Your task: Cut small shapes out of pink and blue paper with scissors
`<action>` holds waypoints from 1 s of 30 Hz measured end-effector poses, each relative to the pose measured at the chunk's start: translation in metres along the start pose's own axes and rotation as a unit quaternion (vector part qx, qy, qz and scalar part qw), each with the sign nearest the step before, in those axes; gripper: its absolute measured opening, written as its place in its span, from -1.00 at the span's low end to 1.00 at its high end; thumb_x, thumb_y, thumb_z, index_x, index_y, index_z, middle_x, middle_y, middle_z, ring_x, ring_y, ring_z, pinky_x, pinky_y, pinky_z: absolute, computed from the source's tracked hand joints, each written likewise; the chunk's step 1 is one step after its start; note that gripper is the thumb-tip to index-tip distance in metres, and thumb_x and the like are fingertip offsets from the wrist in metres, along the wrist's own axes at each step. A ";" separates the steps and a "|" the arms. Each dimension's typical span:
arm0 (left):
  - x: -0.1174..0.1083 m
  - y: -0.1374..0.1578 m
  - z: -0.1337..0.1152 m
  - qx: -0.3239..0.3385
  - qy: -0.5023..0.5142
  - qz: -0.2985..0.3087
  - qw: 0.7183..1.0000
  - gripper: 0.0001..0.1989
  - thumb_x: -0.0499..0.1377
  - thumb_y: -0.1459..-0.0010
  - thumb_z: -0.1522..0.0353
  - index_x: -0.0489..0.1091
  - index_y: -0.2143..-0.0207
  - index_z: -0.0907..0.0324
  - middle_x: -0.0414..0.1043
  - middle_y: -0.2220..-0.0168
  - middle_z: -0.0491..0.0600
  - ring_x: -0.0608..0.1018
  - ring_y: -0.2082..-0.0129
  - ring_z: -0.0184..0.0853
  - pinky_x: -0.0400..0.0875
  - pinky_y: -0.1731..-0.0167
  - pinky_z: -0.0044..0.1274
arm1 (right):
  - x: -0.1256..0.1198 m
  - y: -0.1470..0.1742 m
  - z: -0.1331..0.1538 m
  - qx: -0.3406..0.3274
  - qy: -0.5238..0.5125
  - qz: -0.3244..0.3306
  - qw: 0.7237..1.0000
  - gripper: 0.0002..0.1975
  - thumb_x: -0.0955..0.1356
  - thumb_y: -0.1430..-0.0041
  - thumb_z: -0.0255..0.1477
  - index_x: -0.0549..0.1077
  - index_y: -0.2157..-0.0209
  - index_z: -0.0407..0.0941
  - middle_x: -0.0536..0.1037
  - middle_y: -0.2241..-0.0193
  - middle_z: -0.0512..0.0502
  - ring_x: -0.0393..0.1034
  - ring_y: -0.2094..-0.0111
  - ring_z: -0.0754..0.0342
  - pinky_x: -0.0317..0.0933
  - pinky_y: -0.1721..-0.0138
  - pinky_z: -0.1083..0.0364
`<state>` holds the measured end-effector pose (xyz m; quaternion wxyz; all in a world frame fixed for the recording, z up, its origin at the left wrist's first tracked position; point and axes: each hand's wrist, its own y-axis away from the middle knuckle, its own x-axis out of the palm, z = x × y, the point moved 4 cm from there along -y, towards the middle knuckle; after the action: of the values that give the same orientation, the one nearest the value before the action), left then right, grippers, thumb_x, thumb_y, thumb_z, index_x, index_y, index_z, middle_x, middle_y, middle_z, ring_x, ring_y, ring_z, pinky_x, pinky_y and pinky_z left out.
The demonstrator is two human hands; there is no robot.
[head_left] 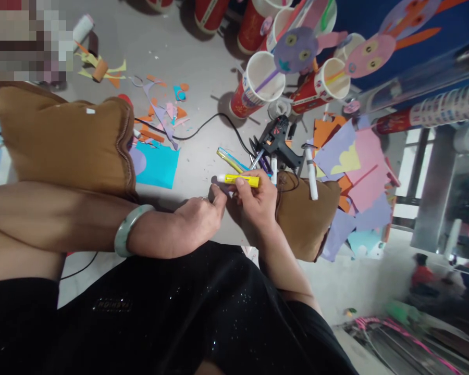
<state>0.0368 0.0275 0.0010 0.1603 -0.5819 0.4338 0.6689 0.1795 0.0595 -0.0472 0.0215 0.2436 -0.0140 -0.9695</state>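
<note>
My right hand (257, 200) grips a yellow tube with a white end (238, 180), held level just above the table. My left hand (199, 221) lies close beside it, fingers curled and index fingertip down near the tube's white end. A small dark spot shows by that fingertip; whether it is an object or a shadow is unclear. Anything inside the left fingers is hidden. Beyond the tube lie slim yellow and blue pens (230, 159). A black glue gun (279, 143) rests behind my right hand, its nozzle towards the pens.
Red paper cups (244, 101) stand at the back, some holding paper animal heads on sticks (295, 50). Brown cushions (68, 138) flank my arms. Paper scraps (156, 112) and a blue sheet (158, 166) lie left; coloured sheets (363, 177) lie right. A black cable (203, 127) crosses the table.
</note>
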 end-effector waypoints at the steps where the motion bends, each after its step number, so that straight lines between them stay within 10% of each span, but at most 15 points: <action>1: 0.000 0.000 0.000 0.002 -0.007 0.007 1.000 -0.36 -0.14 -0.17 0.71 0.21 -0.31 0.51 0.24 -0.30 0.45 0.70 0.25 -0.21 0.61 0.44 -0.53 | -0.001 0.000 0.001 -0.005 0.021 0.000 1.000 -0.76 0.36 -0.27 -0.17 0.40 0.25 -0.06 0.57 0.51 0.06 0.37 0.59 0.17 0.27 0.50 0.13; 5: 0.001 0.001 0.000 0.000 -0.028 0.002 1.000 -0.36 -0.15 -0.16 0.72 0.19 -0.30 0.57 0.27 -0.26 0.52 0.69 0.40 -0.26 0.60 0.50 -0.53 | 0.000 0.000 0.009 -0.048 0.097 0.006 0.994 -0.81 0.38 -0.25 -0.22 0.43 0.26 -0.05 0.51 0.56 0.08 0.38 0.55 0.15 0.26 0.45 0.12; 11: 0.010 0.001 -0.004 0.002 -0.089 -0.084 0.992 -0.39 -0.13 -0.16 0.71 0.26 -0.26 0.59 0.34 -0.22 0.50 0.69 0.12 -0.12 0.61 0.46 -0.56 | 0.002 -0.002 0.009 -0.065 0.082 -0.004 0.995 -0.76 0.37 -0.26 -0.16 0.45 0.22 -0.04 0.57 0.43 0.02 0.43 0.47 0.13 0.29 0.42 0.11; 30: -0.004 0.001 0.001 -0.013 0.033 0.001 0.999 -0.41 -0.12 -0.20 0.70 0.28 -0.27 0.51 0.33 -0.24 0.46 0.68 0.34 -0.27 0.58 0.44 -0.52 | -0.003 -0.004 0.005 -0.059 0.086 -0.018 0.994 -0.81 0.37 -0.24 -0.20 0.44 0.30 -0.03 0.45 0.53 0.10 0.27 0.56 0.17 0.20 0.48 0.12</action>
<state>0.0362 0.0290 0.0053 0.1377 -0.6053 0.4310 0.6549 0.1799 0.0634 -0.0413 0.0198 0.3247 0.0499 -0.9443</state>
